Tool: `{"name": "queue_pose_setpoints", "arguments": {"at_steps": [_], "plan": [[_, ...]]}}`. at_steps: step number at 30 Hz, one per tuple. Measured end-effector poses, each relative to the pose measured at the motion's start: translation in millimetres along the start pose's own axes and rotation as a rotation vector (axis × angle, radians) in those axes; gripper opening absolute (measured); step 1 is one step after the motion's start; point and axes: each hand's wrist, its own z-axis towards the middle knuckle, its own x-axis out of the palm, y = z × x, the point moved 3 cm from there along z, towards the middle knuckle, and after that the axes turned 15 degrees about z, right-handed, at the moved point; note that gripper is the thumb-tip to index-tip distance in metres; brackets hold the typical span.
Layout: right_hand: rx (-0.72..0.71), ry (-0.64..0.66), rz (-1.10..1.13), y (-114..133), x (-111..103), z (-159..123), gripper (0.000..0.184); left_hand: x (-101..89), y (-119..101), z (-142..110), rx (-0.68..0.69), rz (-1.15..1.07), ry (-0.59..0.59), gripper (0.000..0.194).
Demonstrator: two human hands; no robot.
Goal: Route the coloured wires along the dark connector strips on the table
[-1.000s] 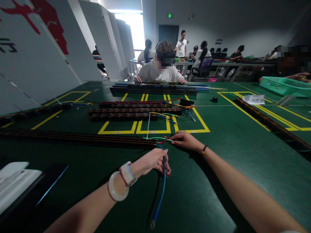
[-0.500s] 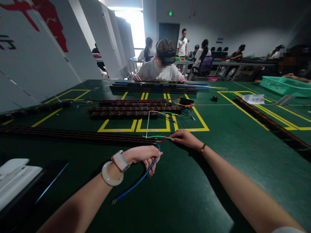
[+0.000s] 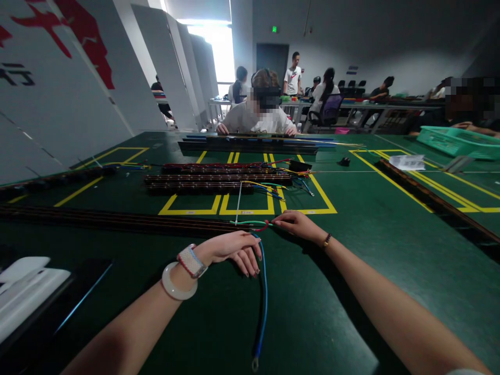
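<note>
1. Dark green bench (image 3: 312,291), bare and faintly glossy up front, marked with yellow tape (image 3: 195,212) farther back.
2. Nearest: metal ring lug (image 3: 255,364) at the lower end of a blue cable (image 3: 266,291), curving down from the fingertips of the left hand.
3. Near left: white object (image 3: 35,291) beside a dark flat panel (image 3: 88,281) with a bright blue edge; both cut by the frame.
4. Left hand (image 3: 234,247) palm down, fingers loosely bent, tips at the upper stretch of the blue cable. Cannot tell whether gripping or merely touching. Pale watch band (image 3: 191,261) and white bangle (image 3: 167,285) on the wrist.
5. Right hand (image 3: 299,225), thumb and finger pinched together on the free end of a green cable (image 3: 250,223); beaded bracelet (image 3: 327,240) at the wrist.
6. Red loop (image 3: 267,223) around the green cable, just beside the right fingertips.
7. Long dark strips (image 3: 117,221) running in from the left, ending by both hands; white tie (image 3: 238,203) standing near that end.
8. Beyond: stack of shorter dark strips (image 3: 203,183) with coloured leads, lying across taped boxes; another strip (image 3: 429,194) slanting at right, near white paper (image 3: 407,162).
9. Far edge: long dark profiles (image 3: 246,147), turquoise basket (image 3: 445,139) to the right.
10. Behind the profiles: seated person in a white top (image 3: 238,119), both hands at the edge. Others at rear tables, under a green exit sign (image 3: 274,29).
</note>
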Motion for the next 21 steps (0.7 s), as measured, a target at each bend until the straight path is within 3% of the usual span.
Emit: {"name": "queue_pose_setpoints", "arguments": {"at_steps": [5, 8, 10, 16, 21], "plan": [[-0.115, -0.102, 0.286, 35, 8, 0, 0.035, 10.0, 2, 6, 0.035, -0.051, 0.100, 0.050], [-0.094, 0.024, 0.490, 56, 20, 2, 0.050, 14.2, 4, 7, 0.048, -0.118, 0.133, 0.045], [-0.066, 0.099, 0.474, 61, 25, 4, 0.058, 16.8, 5, 8, 0.054, -0.185, 0.148, 0.041], [-0.048, 0.009, 0.171, 40, 18, 6, 0.030, 29.3, 4, 16, 0.119, -0.409, 0.084, 0.034], [0.231, 0.074, 0.169, 23, 15, 3, 0.062, 37.6, -1, 20, 0.169, -0.559, -0.010, 0.032]]}}
